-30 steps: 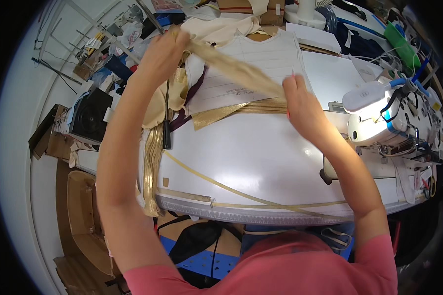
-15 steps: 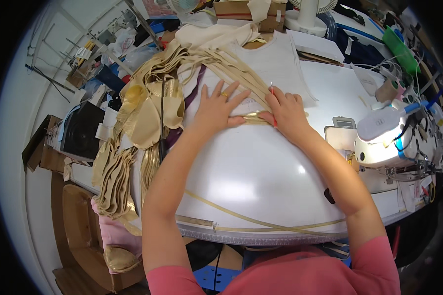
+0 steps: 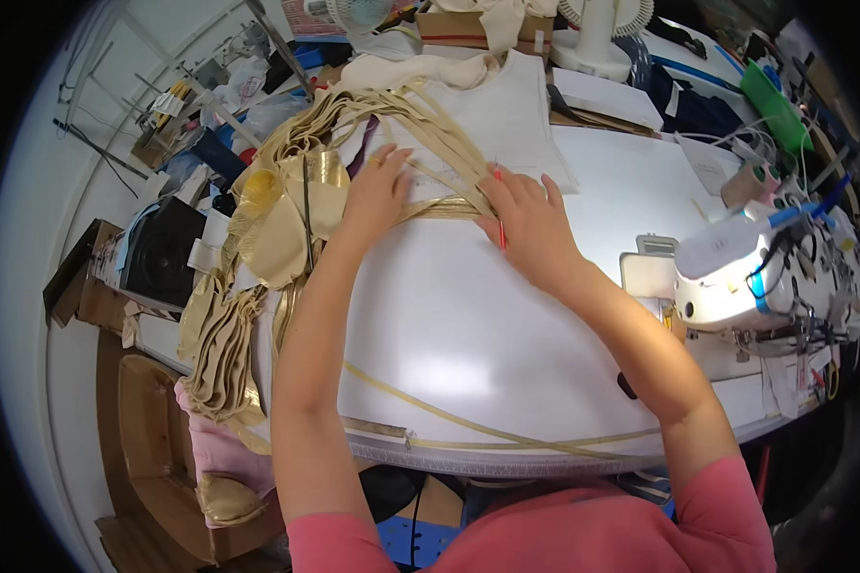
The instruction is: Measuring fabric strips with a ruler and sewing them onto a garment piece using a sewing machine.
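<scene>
Leans over a wide white counter (image 3: 487, 315), with its near edge bowed by the lens. Carries along the left side a broad heap of tan and gold fabric (image 3: 272, 239), layered and rumpled, hanging down toward the near edge. Bears at the right end a white sewing machine (image 3: 721, 306), brightly lit. Has lying flat toward the far side a white bodice-shaped piece (image 3: 526, 115), partly covered by long tan strips (image 3: 440, 124). Runs these strips in a slant from the heap toward the middle, loosely side by side. Holds the left hand (image 3: 375, 196) and the right hand (image 3: 533, 224) apart, near each other over the middle of the counter. Rests the left with its back up, just left of the strips; cannot tell of any grip there. Curls the right inward at the lower ends of the strips. Shows between the two a folded band of shiny gold fabric (image 3: 444, 208), and closer in a thin yellowish tape (image 3: 430, 411) slanting across. Clasps in the right hand a slim red tool (image 3: 502, 234), with its tip pointing away
</scene>
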Action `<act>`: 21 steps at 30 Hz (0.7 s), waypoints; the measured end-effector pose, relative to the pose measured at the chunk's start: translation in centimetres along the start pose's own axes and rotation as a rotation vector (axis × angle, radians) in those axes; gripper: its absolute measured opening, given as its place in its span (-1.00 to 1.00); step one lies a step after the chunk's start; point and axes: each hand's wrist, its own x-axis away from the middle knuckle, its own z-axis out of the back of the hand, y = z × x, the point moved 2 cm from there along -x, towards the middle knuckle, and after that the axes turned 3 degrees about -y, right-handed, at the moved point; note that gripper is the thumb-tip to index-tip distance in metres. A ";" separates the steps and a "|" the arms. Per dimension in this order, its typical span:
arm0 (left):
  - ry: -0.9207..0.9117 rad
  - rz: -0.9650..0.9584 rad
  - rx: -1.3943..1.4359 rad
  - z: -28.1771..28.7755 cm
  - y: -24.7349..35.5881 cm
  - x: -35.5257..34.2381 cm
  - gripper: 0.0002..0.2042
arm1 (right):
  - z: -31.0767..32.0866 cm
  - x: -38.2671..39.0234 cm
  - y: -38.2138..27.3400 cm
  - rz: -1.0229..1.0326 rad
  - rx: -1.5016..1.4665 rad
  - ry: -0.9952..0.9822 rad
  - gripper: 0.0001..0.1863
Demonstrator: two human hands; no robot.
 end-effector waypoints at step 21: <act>-0.037 -0.330 -0.328 -1.6 -1.7 -5.3 -0.89 | 26.8 37.0 12.7 -0.608 0.439 -0.126 -0.74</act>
